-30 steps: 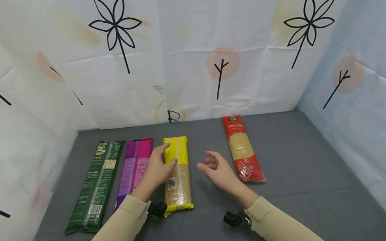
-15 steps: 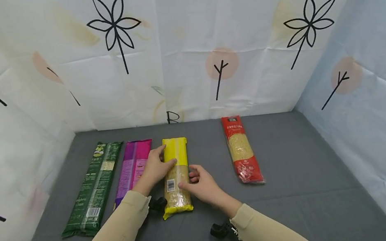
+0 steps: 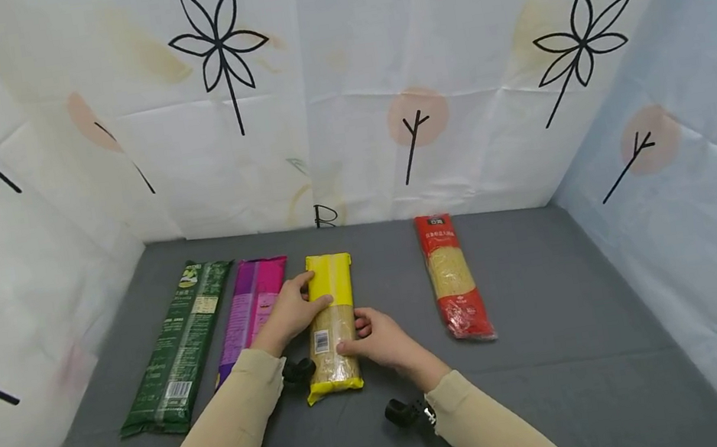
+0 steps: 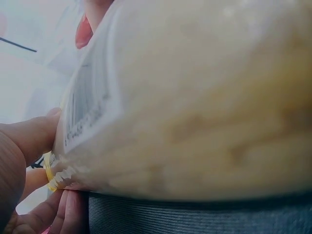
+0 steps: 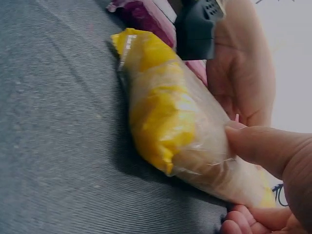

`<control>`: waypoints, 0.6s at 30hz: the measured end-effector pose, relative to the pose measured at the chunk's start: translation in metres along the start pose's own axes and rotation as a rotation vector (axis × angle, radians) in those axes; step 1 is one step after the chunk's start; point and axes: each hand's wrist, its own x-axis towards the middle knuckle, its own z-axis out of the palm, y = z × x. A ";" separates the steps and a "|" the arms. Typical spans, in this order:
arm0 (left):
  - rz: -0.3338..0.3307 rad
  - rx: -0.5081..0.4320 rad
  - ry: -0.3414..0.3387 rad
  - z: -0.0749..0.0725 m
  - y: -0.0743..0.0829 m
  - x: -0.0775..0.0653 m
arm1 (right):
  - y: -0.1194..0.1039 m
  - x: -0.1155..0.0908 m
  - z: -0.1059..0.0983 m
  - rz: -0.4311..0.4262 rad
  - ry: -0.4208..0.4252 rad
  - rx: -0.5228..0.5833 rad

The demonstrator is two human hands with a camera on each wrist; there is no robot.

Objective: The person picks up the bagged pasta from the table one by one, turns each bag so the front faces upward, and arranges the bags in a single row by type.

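Basically, both hands are on the yellow packet, which lies on the grey table, roughly mid-table, long side running away from the person. The left hand is partly closed, thumb on the upper face and fingers at the left edge, pinching it nearer the far end. The right hand pinches lower down on the right edge, thumb on top, fingers curled at the side. Barcode label faces up, between the two thumbs. Just left of the left hand is a purple packet, partly covered by that hand and forearm; beyond it, a green packet, slanted. Red packet sits right of the right hand, apart from it. Beige sleeves, black camera at the right wrist, patterned white cloth behind.
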 end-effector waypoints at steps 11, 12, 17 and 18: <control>-0.002 -0.030 0.007 -0.001 -0.002 -0.001 | -0.004 0.003 -0.003 0.039 -0.023 0.024; 0.002 -0.025 0.010 -0.001 -0.002 -0.001 | -0.005 0.003 -0.003 0.038 -0.021 0.029; 0.011 0.010 0.005 -0.002 0.000 -0.001 | -0.006 0.004 -0.004 0.035 -0.006 0.043; 0.009 0.020 0.004 -0.002 0.001 -0.001 | -0.007 0.004 -0.004 0.037 -0.003 0.045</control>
